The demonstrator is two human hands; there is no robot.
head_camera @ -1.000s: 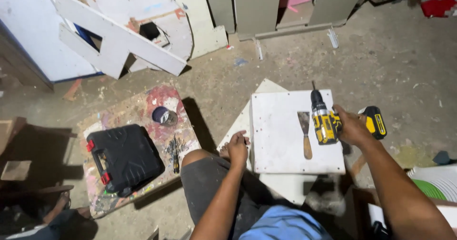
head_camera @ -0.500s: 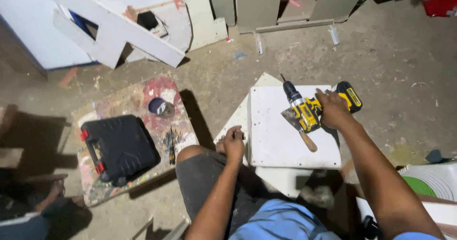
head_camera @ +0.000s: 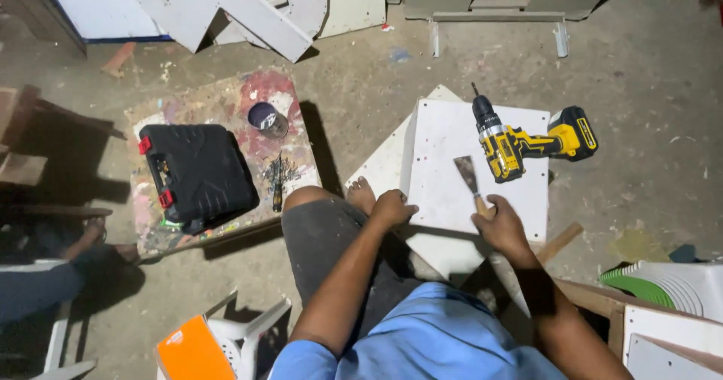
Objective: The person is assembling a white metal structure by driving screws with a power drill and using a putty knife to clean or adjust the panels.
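Head view: person seated on the floor (head_camera: 648, 71) over a white panel (head_camera: 452, 177) lying flat in front of the knees. Right hand (head_camera: 503, 228) is closed around the wooden handle of a scraper (head_camera: 468, 177), whose blade lies on the panel, pointing far. Left hand (head_camera: 392, 208) rests curled on the panel's near-left edge, fingers folded, apparently steadying it; whether it pinches the edge cannot be told. A yellow drill (head_camera: 520, 140) lies on its side at the panel's far right, just beside the blade, untouched by either hand.

Judgement: the step in hand appears to be taking up the scraper to work the panel surface, the drill being laid aside. The next move would call for a firm grip on the handle, blade angled low, with the left hand pressing the panel so it does not slide.

Left of the knee, on a paint-stained board (head_camera: 188, 116): black case (head_camera: 197, 175), small can (head_camera: 267, 119).
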